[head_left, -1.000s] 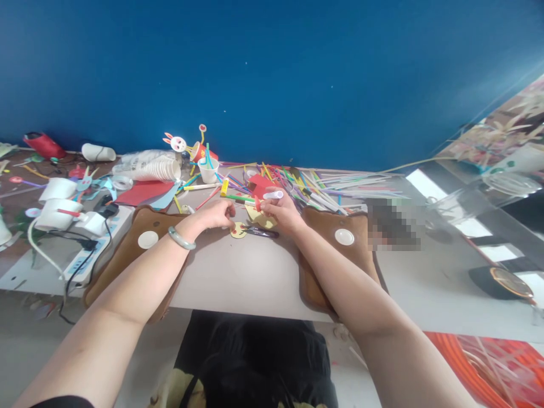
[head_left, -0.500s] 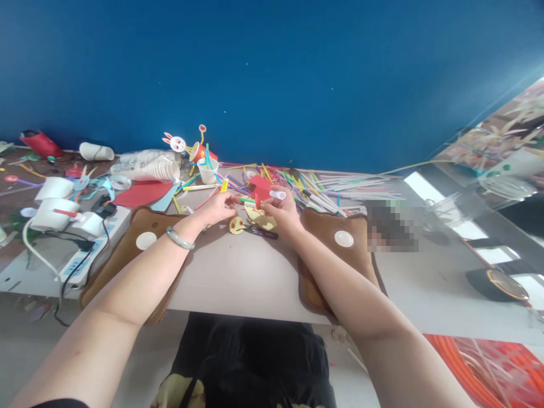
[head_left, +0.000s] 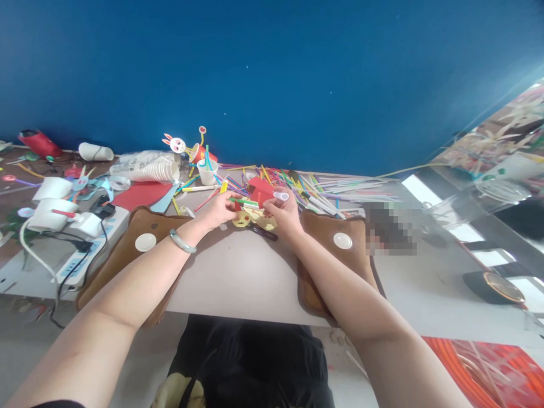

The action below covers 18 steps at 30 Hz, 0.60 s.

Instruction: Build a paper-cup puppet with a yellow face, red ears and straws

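Note:
My left hand (head_left: 223, 209) has thumb and fingers pinched on the left end of a thin green stick (head_left: 244, 202), a straw or a pen; I cannot tell which. My right hand (head_left: 284, 212) is closed on a piece of folded red paper (head_left: 261, 190). A pale tube-like thing (head_left: 280, 196) rests against its fingers, its kind unclear. The green stick's right end meets the red paper. Just below lie a yellow cut-out face (head_left: 241, 220) and a black-handled tool (head_left: 264, 232), partly covered by the hands and paper.
Many coloured straws (head_left: 314, 192) are heaped along the wall. A white paper cup (head_left: 208, 171), a rabbit-faced cup figure (head_left: 176, 144) and red paper sheets (head_left: 140, 195) stand or lie left. Brown cushions (head_left: 331, 266) flank my arms. A power strip (head_left: 93, 246) with cords lies far left.
The hands have come slightly nearer the table edge, and the green stick and red paper now cover part of the yellow face. Both hands keep their grip.

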### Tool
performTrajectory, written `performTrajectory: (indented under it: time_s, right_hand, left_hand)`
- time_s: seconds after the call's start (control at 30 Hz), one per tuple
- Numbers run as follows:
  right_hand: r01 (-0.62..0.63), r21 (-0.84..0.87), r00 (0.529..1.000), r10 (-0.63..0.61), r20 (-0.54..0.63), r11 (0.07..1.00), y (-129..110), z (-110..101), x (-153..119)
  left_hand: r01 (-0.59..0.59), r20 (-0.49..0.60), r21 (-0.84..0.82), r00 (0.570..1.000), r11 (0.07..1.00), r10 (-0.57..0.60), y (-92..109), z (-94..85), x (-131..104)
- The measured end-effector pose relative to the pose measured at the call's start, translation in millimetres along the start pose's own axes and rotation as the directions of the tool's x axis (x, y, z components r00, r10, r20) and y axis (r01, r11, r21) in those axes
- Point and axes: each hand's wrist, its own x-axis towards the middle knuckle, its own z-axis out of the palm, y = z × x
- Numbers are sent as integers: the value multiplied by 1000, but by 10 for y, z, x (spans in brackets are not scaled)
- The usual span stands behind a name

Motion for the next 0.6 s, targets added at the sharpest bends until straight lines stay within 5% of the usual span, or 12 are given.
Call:
performTrajectory:
  time_s: [0.13,0.3,0.6]
  right_hand:
    - [-9,18,998,10,-54,1000,-61,36,-44]
    - [39,18,993,-37,-115,999,-93,83,-97]
    - [-19,63,986,29,-166,998,-28,130,-143]
  left_hand:
    - [-65,-52,-142,997,988,58,51,81,-13]
    - [-19,26,-304,999,952,28,116,252,-97]
    - [-34,-33,-333,999,942,24,135,403,-153]
